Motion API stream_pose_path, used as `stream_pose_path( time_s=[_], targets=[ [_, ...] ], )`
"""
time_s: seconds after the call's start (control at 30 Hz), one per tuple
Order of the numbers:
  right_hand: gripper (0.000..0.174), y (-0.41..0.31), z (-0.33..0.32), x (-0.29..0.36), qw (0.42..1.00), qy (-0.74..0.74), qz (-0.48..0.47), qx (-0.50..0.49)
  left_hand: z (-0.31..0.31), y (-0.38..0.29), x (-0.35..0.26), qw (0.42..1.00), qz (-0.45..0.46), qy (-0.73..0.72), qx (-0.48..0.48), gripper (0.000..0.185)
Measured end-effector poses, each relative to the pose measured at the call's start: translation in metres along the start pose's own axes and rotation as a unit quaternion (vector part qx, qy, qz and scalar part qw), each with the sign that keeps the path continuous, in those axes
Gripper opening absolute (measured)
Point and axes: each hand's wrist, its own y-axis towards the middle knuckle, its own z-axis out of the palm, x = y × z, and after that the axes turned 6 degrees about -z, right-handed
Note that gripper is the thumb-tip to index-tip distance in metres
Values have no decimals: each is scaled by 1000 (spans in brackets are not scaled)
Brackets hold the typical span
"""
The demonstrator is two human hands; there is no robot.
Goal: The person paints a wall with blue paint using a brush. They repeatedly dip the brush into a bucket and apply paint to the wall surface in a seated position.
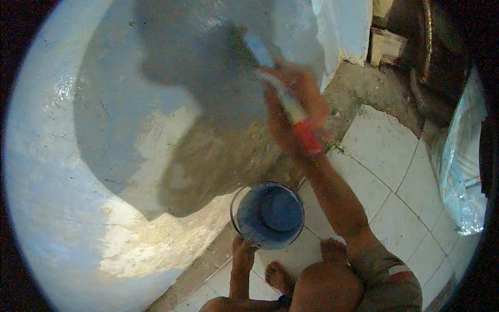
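Observation:
My right hand [294, 93], blurred, is closed around a long brush-like tool [290, 105] in front of the wall. The tool has a pale shaft, a light blue part beyond the fingers and a red part near the wrist; its exact kind cannot be told. My left hand [244, 249] grips the near rim of a round bucket [269, 187] with a dark blue inside. The bucket is below the wall, over the tiled floor. The wall [171, 93] is pale blue, with bare cream patches and a broad shadow across it.
White floor tiles [390, 156] lie right of the wall, beside a rough, broken floor strip [362, 85]. A clear plastic sheet or bag [464, 187] stands at the far right. Wooden pieces [388, 46] are at the upper right. My bare feet [333, 249] are near the bucket.

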Motion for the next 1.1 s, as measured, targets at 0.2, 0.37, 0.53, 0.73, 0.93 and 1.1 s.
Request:
stream_pose_path(
  time_s=[0.2,0.37,0.53,0.73,0.93,1.1],
  targets=[
    [30,-46,26,43,972,68,-106,200,16,-4,-16,999,30,-31,22,46],
    [27,-60,-6,-30,992,101,63,32,-12,5,10,998,11,63,22,50],
    [24,-103,0,-24,994,102,26,37,20,-8,-19,1000,11,0,11,51],
    [25,-145,-24,-68,980,115,123,103,3,-9,5,999,21,-2,31,55],
    [27,-191,17,-63,963,133,229,-42,-12,-33,10,998,57,10,-21,56],
    [34,-246,10,-85,865,299,401,45,-17,-29,5,997,64,1,-51,52]
  ],
)
